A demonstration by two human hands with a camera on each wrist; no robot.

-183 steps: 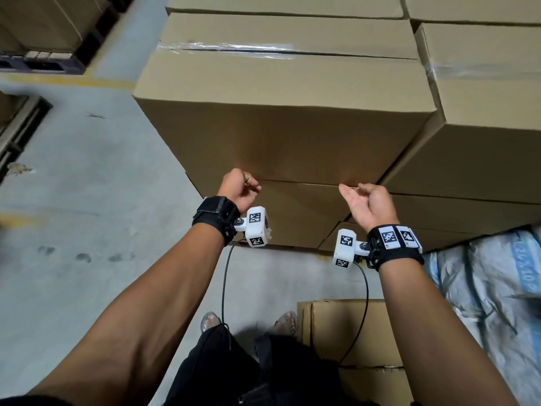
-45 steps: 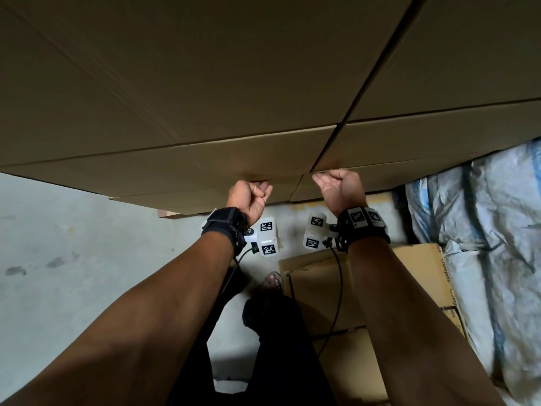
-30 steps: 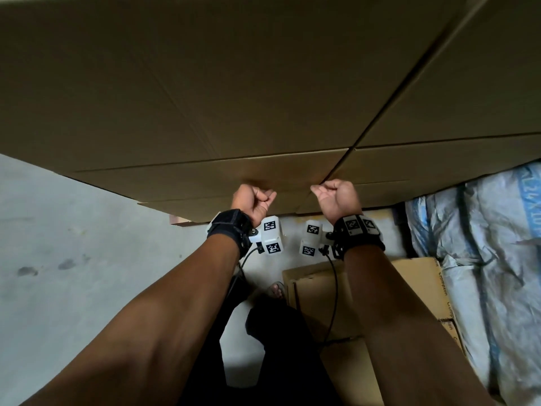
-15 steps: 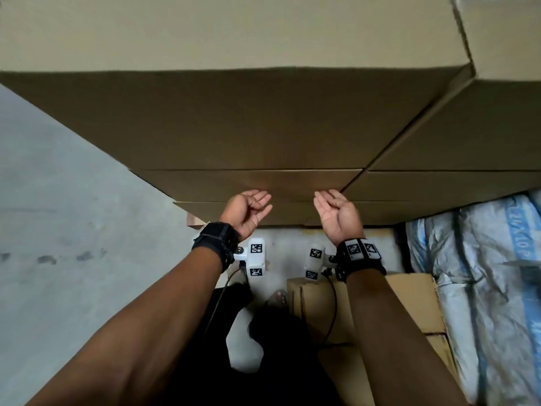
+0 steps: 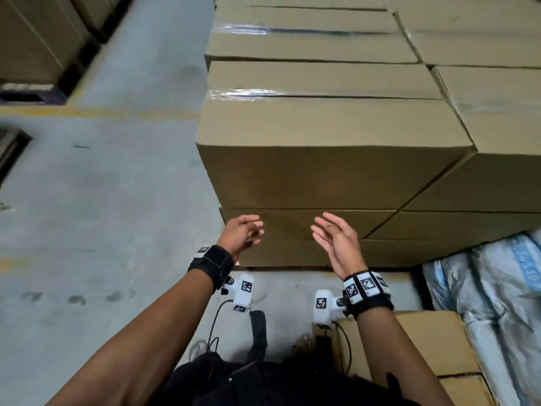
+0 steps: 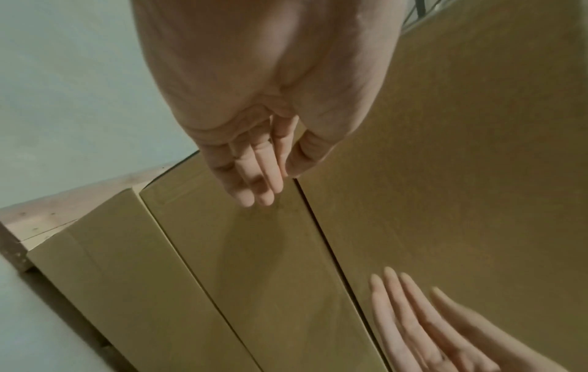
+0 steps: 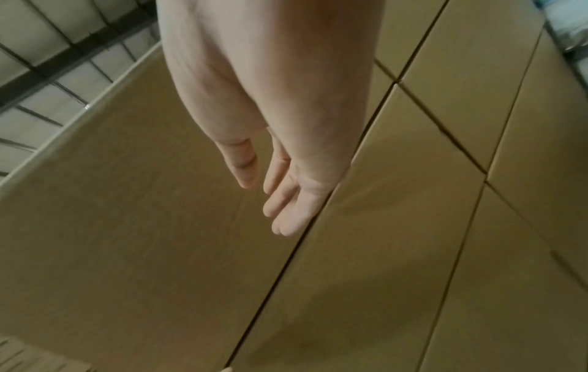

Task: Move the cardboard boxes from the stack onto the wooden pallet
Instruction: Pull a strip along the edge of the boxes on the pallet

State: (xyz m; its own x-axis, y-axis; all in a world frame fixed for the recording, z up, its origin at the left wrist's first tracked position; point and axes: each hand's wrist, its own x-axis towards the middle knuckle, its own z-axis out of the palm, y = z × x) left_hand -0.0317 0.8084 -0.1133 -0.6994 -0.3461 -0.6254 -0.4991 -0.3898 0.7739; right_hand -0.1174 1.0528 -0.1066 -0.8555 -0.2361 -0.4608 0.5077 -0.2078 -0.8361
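Both hands empty before the stacked cardboard boxes.

The left hand hangs loosely curled, its fingers released, just short of the corner box on the wooden pallet. The right hand is raised palm inward, fingers straight, holding nothing. Contact with the cardboard cannot be told; most of the pallet is hidden beneath the boxes.

Boxes: brown corrugated cardboard, matt, smooth faces. Tape on top seams: clear plastic, glossy, wrinkled. Pallet: pale bare wood, rough, unfinished. Floor: grey concrete, matt, stained. Sacks: woven plastic, white with blue, slight sheen, creased. Wristbands: black cloth. Camera housings: white plastic, smooth.
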